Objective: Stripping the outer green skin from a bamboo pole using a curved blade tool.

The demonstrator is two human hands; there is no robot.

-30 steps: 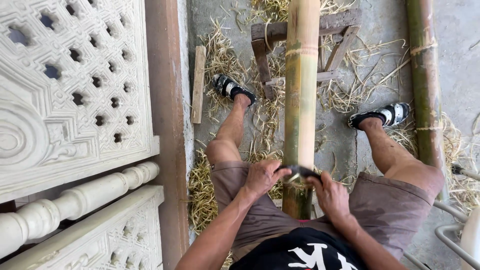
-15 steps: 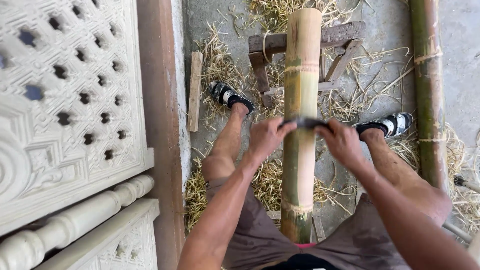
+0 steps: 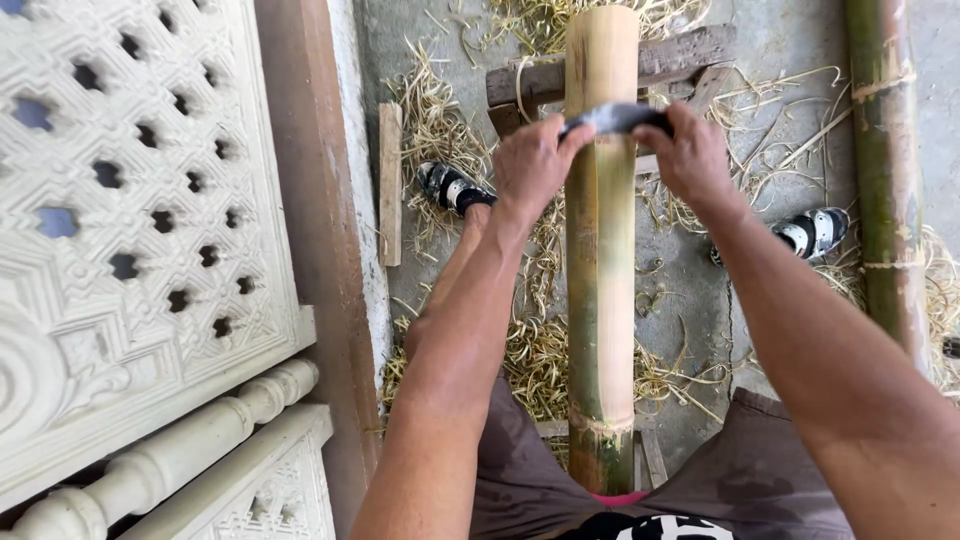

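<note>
1. The bamboo pole (image 3: 600, 260) lies lengthwise between the person's legs, its far end propped on a wooden stand (image 3: 690, 55).
2. The left hand (image 3: 530, 165) and right hand (image 3: 690, 155) each clench one end of a dark blade (image 3: 615, 118) — it sits crosswise on the pole, near the far end.
3. Judging by the shavings (image 3: 540, 360) on the ground, this is scraping work — an even grip and a level blade look best.

Left hand (image 3: 535, 160), right hand (image 3: 690, 160), gripping dark blade (image 3: 615, 118) across bamboo pole (image 3: 600, 300)
</note>
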